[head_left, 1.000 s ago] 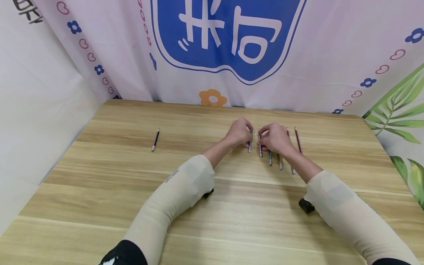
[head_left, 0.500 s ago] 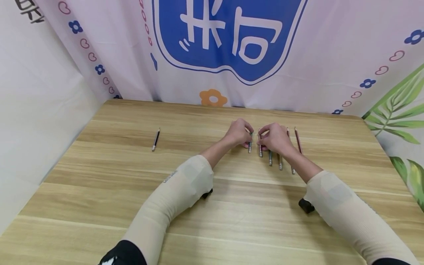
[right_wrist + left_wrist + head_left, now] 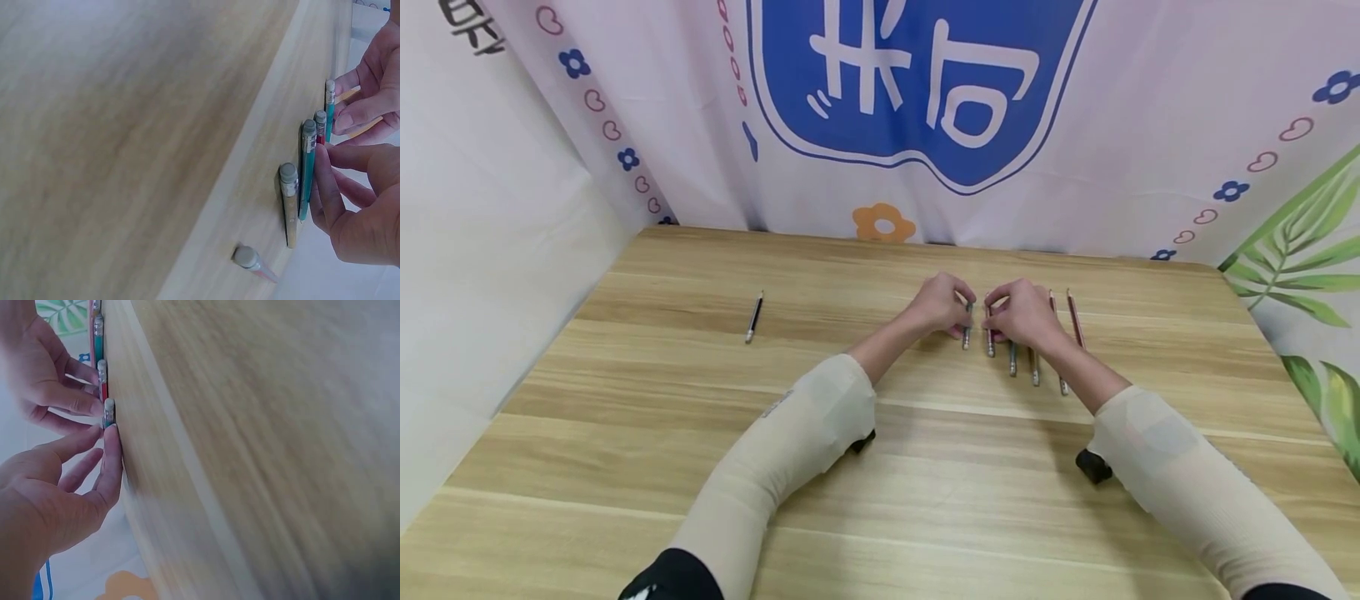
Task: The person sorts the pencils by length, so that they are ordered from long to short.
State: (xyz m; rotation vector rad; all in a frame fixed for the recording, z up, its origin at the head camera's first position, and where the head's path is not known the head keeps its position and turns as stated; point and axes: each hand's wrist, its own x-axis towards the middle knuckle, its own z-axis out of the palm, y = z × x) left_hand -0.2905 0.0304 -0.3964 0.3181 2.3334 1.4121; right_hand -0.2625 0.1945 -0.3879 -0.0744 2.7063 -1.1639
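Observation:
My left hand pinches a teal pencil near its eraser end, between thumb and fingers. The pencil lies at the left end of a slanting row on the wooden table. Beside it, my right hand holds a red pencil between thumb and fingertips. In the head view, a small gap separates the hands. Just right of the red pencil, partly under the right hand, lies another teal pencil, followed by a tan pencil. All these erasers point toward me.
Farther right lie a pinkish pencil, partly behind my right wrist, and a dark red pencil. A black pencil lies alone on the left. The wooden table ends at a printed cloth backdrop.
My left forearm has shifted slightly left and toward me, and the teal pencil in that hand has slid a little nearer. The right hand keeps its place on the red pencil.

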